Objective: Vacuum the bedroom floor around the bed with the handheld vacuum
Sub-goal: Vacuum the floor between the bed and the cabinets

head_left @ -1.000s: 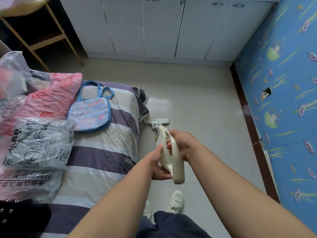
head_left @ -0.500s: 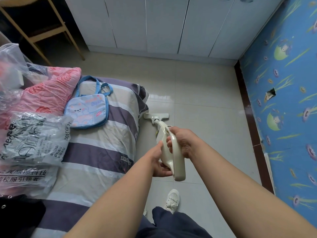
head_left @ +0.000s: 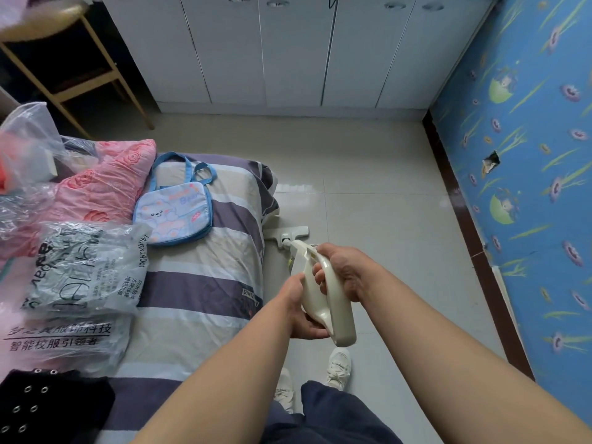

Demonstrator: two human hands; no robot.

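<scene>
Centre of frame: person standing beside the bed [head_left: 198, 283], both arms out.
- Right hand [head_left: 344, 270] wrapped round the handle of the cream vacuum [head_left: 333, 315], fingers curled through the loop.
- Left hand [head_left: 299, 310] cups and grips the vacuum body from below and from the left.
- Vacuum nozzle [head_left: 288, 233] flat on the tiled floor [head_left: 384, 213], just at the bed's edge, near the striped corner of the cover.

Left of frame, on the bed: blue bag [head_left: 174, 209], pink quilt [head_left: 96, 187], plastic-wrapped packs [head_left: 83, 270].

Top: white cupboards [head_left: 288, 52]. Right: blue patterned wall [head_left: 528, 155]. Bottom centre: white shoe [head_left: 338, 366] on the tile.
</scene>
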